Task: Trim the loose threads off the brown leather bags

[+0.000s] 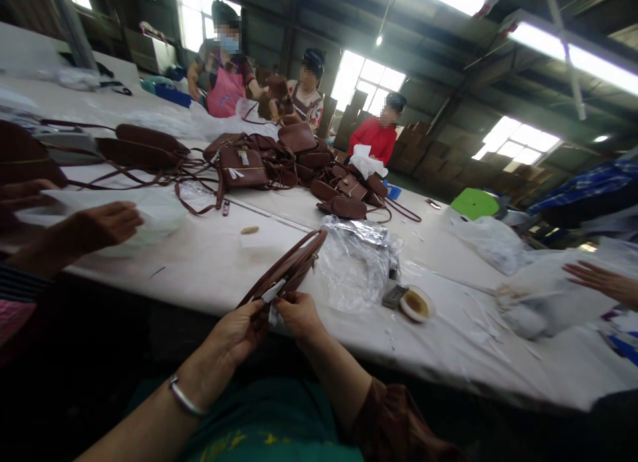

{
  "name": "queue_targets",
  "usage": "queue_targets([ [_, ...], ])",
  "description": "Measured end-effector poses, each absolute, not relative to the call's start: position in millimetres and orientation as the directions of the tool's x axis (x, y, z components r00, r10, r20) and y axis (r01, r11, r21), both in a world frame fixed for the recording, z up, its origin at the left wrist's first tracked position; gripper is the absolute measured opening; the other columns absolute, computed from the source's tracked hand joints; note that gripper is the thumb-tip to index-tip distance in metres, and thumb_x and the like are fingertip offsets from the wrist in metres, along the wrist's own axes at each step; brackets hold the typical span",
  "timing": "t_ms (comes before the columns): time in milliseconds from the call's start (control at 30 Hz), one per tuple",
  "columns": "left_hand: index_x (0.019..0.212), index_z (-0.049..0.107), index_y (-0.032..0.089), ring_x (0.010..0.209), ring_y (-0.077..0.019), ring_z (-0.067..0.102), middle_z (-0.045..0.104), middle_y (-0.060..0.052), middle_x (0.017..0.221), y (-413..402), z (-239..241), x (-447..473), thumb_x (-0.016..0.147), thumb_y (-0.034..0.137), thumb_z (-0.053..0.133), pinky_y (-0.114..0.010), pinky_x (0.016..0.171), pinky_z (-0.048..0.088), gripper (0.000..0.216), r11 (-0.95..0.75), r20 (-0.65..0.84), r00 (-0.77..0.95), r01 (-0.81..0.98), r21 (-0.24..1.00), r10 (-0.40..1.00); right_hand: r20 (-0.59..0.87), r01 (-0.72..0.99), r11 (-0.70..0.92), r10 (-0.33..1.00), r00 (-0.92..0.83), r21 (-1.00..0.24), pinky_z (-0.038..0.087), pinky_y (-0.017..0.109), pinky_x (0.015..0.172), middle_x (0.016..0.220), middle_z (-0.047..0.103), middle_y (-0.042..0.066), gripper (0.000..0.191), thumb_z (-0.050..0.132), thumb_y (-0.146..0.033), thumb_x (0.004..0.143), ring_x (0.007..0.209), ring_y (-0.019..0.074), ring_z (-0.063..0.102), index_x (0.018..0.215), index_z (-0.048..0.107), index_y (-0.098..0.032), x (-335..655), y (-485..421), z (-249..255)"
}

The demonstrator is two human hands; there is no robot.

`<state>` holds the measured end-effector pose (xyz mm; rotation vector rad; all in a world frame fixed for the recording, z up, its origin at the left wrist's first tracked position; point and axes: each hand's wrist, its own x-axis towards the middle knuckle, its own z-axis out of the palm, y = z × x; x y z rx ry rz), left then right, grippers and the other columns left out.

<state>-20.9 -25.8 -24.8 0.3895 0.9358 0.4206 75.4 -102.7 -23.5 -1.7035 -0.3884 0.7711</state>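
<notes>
A brown handbag leans at the table's near edge, held up between my two hands. My left hand, with a silver bangle at the wrist, pinches a white strip at the bag's lower end. Close beside it, the closed fingers of my right hand grip the same strip where it hangs below the bag. The exact fingertip contact is partly hidden. To the right of the bag lies crumpled clear plastic.
Brown bags are heaped across the table. A round dish with brown contents sits by a grey block. Co-workers' hands reach in at left and right. A green stool top shows beyond.
</notes>
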Motion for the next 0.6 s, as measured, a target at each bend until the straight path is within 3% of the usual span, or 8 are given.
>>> queue_targets([
  [200, 0.073, 0.066, 0.015, 0.045, -0.0079, 0.056, 0.061, 0.002, 0.056, -32, -18, -30, 0.077, 0.006, 0.062, -0.018, 0.045, 0.049, 0.01, 0.848, -0.669, 0.556, -0.137, 0.511, 0.493, -0.288, -0.109, -0.31, 0.621, 0.729, -0.945, 0.038, 0.023, 0.049, 0.059, 0.061, 0.002, 0.022, 0.067, -0.032, 0.069, 0.052, 0.0115, 0.05, 0.069, 0.067, -0.01, 75, -103, -22],
  [333, 0.075, 0.069, 0.014, 0.053, -0.0094, 0.06, 0.066, 0.0, 0.065, -35, -19, -36, 0.072, 0.011, 0.068, -0.02, 0.051, 0.05, 0.005, 0.783, -0.608, 0.563, -0.12, 0.61, 0.56, -0.273, -0.07, -0.326, 0.634, 0.723, -0.943, 0.036, 0.023, 0.049, 0.058, 0.06, 0.002, 0.022, 0.066, -0.031, 0.069, 0.052, 0.0113, 0.048, 0.069, 0.067, -0.009, 76, -101, -23],
  [500, 0.078, 0.072, 0.014, 0.061, -0.0103, 0.059, 0.068, 0.002, 0.065, -37, -26, -37, 0.061, 0.021, 0.079, -0.019, 0.059, 0.046, 0.02, 0.584, -0.453, 0.505, -0.132, 0.801, 0.735, -0.229, 0.007, -0.338, 0.652, 0.723, -0.941, 0.035, 0.023, 0.049, 0.055, 0.058, 0.001, 0.019, 0.064, -0.029, 0.069, 0.053, 0.0125, 0.048, 0.062, 0.067, -0.011, 76, -100, -18],
  [600, 0.084, 0.074, 0.017, 0.069, -0.0136, 0.061, 0.071, 0.001, 0.073, -36, -29, -38, 0.064, 0.03, 0.079, -0.021, 0.065, 0.046, 0.024, 0.302, -0.27, 0.454, 0.001, 0.953, 0.849, -0.206, 0.035, -0.334, 0.657, 0.725, -0.942, 0.035, 0.023, 0.049, 0.056, 0.06, 0.002, 0.021, 0.063, -0.03, 0.07, 0.055, 0.0138, 0.05, 0.065, 0.068, -0.011, 76, -101, -18],
])
